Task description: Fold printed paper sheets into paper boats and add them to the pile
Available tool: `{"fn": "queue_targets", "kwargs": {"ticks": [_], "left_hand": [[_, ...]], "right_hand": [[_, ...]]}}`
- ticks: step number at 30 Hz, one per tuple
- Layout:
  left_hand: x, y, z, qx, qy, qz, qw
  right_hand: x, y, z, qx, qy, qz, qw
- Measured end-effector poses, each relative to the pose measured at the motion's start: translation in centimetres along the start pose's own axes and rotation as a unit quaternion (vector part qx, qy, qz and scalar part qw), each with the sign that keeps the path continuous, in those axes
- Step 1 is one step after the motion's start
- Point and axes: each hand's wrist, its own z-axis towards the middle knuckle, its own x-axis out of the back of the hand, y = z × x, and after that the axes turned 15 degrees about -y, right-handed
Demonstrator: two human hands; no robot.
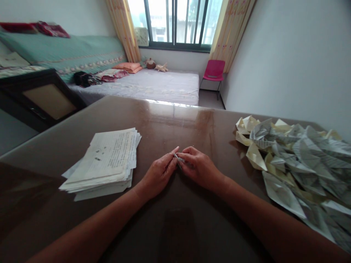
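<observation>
Over the middle of the glossy table, my left hand (161, 170) and my right hand (199, 164) meet around a small piece of folded paper (179, 159). Both hands are closed, with fingers and thumbs pinching the paper from either side. Most of the paper is hidden by the fingers; only a thin greyish edge shows. To the left lies an uneven stack of printed paper sheets (102, 157). A large heap of folded paper boats (296, 157), some cream and some printed, spreads over the table's right side.
The brown table (153, 120) reflects light from the window (175, 22). Beyond it stand a bed (175, 84) and a pink chair (214, 70). A dark cabinet (41, 96) is at the left, and a white wall (287, 58) rises on the right.
</observation>
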Motion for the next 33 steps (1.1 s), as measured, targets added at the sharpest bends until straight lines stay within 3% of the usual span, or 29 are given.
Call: {"fn": "queue_targets", "kwargs": {"ticks": [8, 15, 24, 27, 33], "left_hand": [[-0.9, 0.2, 0.2, -0.033, 0.04, 0.105, 0.993], [-1.2, 0.0, 0.3, -0.024, 0.078, 0.105, 0.991], [-0.8, -0.7, 0.6, -0.025, 0.068, 0.103, 0.992], [-0.5, -1.1, 0.8, -0.004, 0.083, 0.111, 0.99], [0.4, -0.8, 0.3, -0.018, 0.008, 0.208, 0.978]], "right_hand": [[-0.7, -1.3, 0.3, -0.07, -0.02, -0.131, 0.989], [-0.7, -1.4, 0.4, 0.01, 0.055, -0.056, 0.997], [-1.3, -0.1, 0.6, -0.02, 0.059, 0.034, 0.997], [-1.2, 0.4, 0.4, -0.026, 0.037, 0.025, 0.999], [-0.1, 1.5, -0.3, -0.004, -0.042, -0.017, 0.999]]}}
